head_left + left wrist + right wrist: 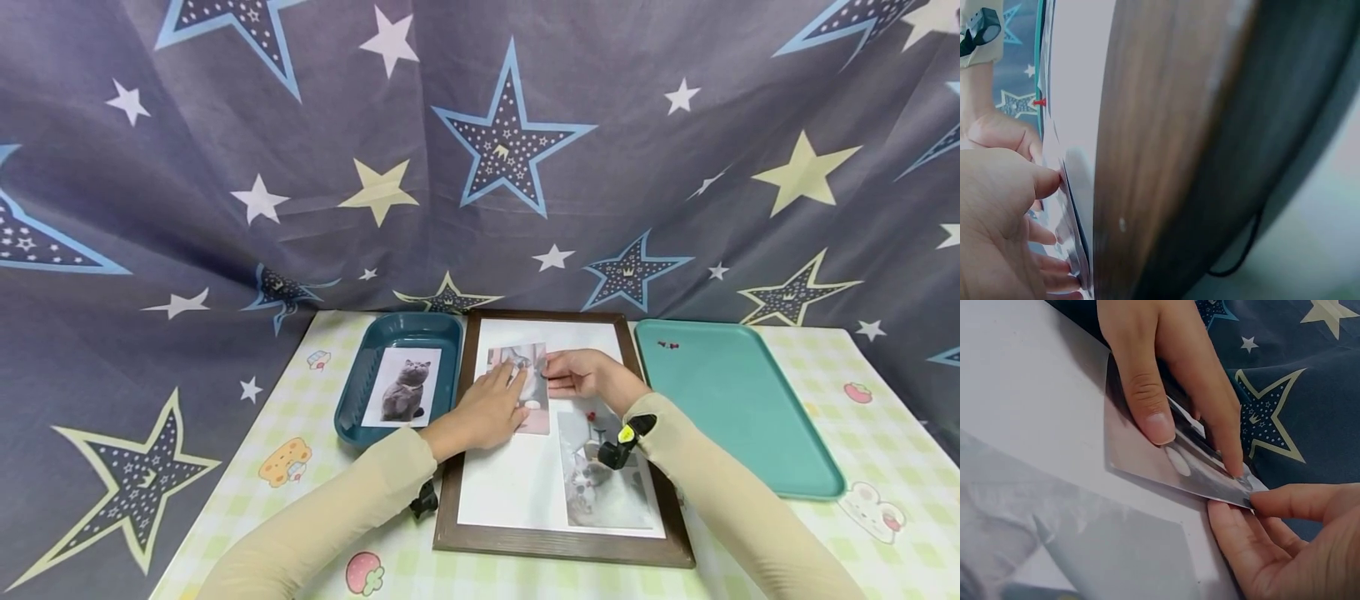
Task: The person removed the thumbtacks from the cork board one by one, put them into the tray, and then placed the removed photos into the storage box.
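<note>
Toward the upper left corner of the wooden frame [555, 545]: left hand [489, 408], fingers extended, pressing pink-and-grey photo [537, 408]; right hand [582, 373], pinching its right edge, which uneven pulling could crease; lower right, second photo [592, 504], which sleeve [720, 483] might nudge.

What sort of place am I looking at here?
Probably an indoor tabletop set up for craft work, though the wider room is hidden. A starry cloth backdrop, a checked cartoon tablecloth and the photo handled over a brown frame suggest it.
</note>
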The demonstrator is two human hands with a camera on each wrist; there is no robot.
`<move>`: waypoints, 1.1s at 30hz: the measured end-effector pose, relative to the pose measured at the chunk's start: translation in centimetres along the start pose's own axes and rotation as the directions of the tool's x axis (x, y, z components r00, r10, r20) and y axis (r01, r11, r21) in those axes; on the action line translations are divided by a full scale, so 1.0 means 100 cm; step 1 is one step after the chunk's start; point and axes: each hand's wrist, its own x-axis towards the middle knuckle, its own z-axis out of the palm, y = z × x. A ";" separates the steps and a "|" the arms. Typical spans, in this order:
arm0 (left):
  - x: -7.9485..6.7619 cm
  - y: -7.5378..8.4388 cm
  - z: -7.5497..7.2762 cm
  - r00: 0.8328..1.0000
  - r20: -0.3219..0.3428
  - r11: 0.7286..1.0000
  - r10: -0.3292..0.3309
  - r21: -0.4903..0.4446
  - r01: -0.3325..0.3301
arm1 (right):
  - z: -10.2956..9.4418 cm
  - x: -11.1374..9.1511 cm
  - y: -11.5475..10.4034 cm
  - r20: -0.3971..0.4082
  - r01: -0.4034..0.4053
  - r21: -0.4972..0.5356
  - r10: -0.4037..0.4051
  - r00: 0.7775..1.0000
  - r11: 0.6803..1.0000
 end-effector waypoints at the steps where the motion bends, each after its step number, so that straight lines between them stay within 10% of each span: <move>1: 0.000 0.000 0.000 1.000 -0.008 1.000 0.003 0.000 -0.003 | 0.000 0.001 0.000 -0.007 0.000 0.002 0.001 1.000 1.000; 22: 0.001 0.007 0.001 0.993 -0.117 0.999 0.020 0.042 -0.015 | 0.003 0.003 0.003 -0.046 0.003 -0.026 -0.004 0.999 1.000; 33: -0.009 0.010 -0.024 0.979 -0.199 0.999 0.032 -0.032 -0.039 | 0.003 0.002 0.004 -0.037 0.016 -0.013 -0.016 0.999 1.000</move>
